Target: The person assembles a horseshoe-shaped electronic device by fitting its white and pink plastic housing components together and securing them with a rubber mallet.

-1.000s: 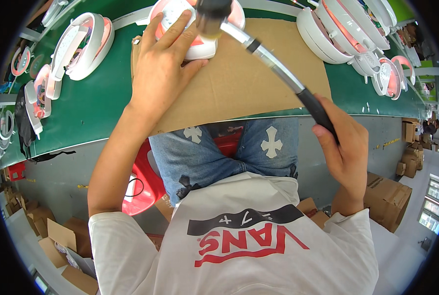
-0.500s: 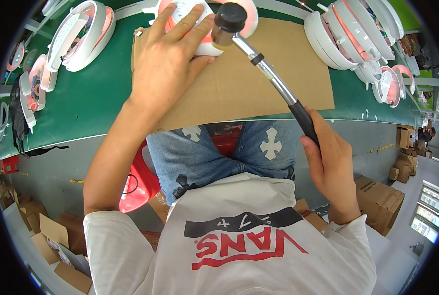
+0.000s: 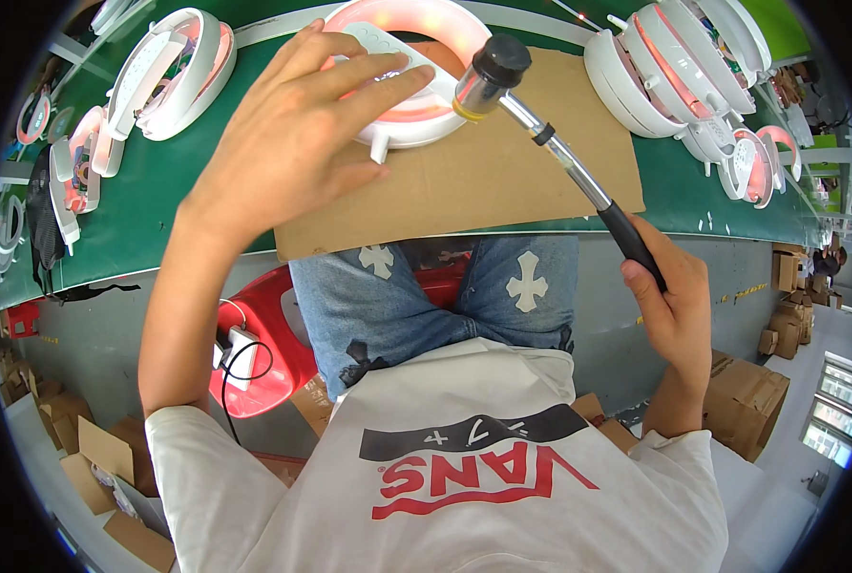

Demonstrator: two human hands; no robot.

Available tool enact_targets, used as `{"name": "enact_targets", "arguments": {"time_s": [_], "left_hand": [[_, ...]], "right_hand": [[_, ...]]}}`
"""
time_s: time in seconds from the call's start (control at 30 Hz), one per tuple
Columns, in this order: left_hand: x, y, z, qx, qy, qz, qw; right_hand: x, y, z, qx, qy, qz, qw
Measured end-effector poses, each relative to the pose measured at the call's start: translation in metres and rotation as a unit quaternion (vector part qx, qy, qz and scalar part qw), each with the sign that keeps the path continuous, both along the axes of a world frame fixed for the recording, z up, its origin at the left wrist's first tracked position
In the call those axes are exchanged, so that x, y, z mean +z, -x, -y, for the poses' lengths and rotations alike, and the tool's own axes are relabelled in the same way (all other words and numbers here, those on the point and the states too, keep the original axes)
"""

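Observation:
My right hand (image 3: pixel 674 296) is wrapped round the black grip of a mallet (image 3: pixel 578 170). The mallet's shaft is metal, and its head has a black cap with a yellowish face beneath. That head hangs by the right side of a white and pink ring-shaped device (image 3: pixel 421 126); contact between them cannot be made out. My left hand (image 3: pixel 297 129) lies over the device's left part with fingers spread, covering some of it and of the white perforated panel (image 3: pixel 373 40). Under the device lies a flat cardboard sheet (image 3: pixel 550 162).
Similar white ring devices (image 3: pixel 182 81) stand on the green tabletop (image 3: pixel 197 191) at the left. More are stacked at the right (image 3: pixel 650 72). A red stool (image 3: pixel 273 363) with a white adapter and black cable is beside my legs. Cardboard boxes (image 3: pixel 746 401) stand on the floor.
The device has shifted nearer to me, showing more of its ring. My left hand has moved left and nearer. The mallet has moved right and slightly nearer, with my right hand still around it.

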State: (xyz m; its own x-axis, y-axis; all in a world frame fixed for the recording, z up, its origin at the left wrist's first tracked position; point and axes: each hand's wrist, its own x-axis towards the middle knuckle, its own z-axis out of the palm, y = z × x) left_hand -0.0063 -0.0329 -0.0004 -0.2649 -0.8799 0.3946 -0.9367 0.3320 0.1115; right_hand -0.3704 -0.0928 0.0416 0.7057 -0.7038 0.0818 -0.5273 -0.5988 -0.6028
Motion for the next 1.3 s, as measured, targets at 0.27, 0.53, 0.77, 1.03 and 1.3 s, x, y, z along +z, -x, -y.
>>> {"name": "enact_targets", "arguments": {"time_s": [0.27,0.53,0.77,1.03,1.3], "left_hand": [[-0.023,-0.008,0.001,0.057,0.011,0.005,0.998],[-0.012,0.001,-0.022,0.160,0.010,0.061,0.985],[-0.015,0.000,-0.019,0.177,0.014,0.039,0.983],[-0.022,-0.012,0.003,0.165,0.044,0.045,0.984],[-0.020,-0.001,-0.001,0.172,0.043,0.072,0.982]], "right_hand": [[-0.058,0.013,-0.025,-0.029,-0.089,0.027,0.995],[-0.069,-0.051,-0.048,0.042,-0.188,0.146,0.970],[-0.085,-0.111,-0.048,0.004,-0.216,0.179,0.960],[-0.084,-0.148,-0.028,-0.031,-0.196,0.244,0.949],[-0.046,-0.065,-0.010,-0.062,-0.226,0.145,0.961]]}}
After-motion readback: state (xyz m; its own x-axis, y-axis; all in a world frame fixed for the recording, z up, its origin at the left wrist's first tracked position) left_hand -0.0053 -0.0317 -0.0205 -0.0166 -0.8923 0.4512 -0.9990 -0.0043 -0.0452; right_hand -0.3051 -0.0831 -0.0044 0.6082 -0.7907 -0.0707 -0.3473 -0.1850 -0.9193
